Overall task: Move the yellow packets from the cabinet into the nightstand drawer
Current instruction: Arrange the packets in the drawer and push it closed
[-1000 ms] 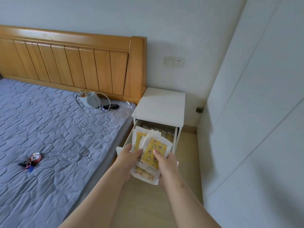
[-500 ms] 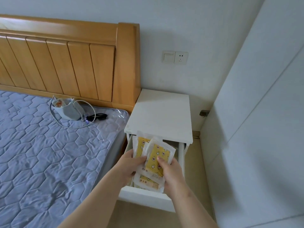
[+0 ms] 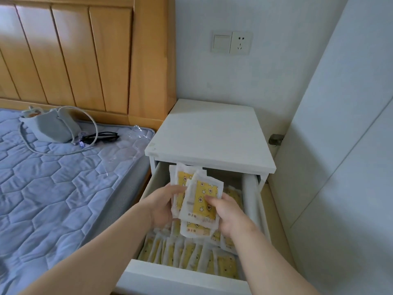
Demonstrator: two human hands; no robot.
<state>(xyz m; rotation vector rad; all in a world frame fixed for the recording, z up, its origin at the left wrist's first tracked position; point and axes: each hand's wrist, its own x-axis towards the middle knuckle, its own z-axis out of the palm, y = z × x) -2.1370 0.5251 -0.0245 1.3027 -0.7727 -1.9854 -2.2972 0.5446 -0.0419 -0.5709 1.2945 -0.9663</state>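
A fanned stack of yellow packets (image 3: pixel 201 199) with white edges and star prints hangs over the open drawer (image 3: pixel 182 277) of the white nightstand (image 3: pixel 212 133). My left hand (image 3: pixel 162 206) grips the stack from the left side. My right hand (image 3: pixel 228 212) holds it from the right, thumb on the front packet. Several more yellow packets (image 3: pixel 187 255) stand in rows inside the drawer below my hands. The cabinet door (image 3: pixel 344 145) fills the right side and is closed.
A bed with a blue quilted mattress (image 3: pixel 53 188) lies to the left, with a wooden headboard (image 3: pixel 85 54) behind. A grey pouch (image 3: pixel 51 126) with a cord and black glasses (image 3: pixel 100 137) lie on it. A wall socket (image 3: pixel 231 42) sits above the nightstand.
The view has closed in on the nightstand. Both hands have carried the packet stack forward and now hold it right over the open drawer, whose packed rows have come into view.
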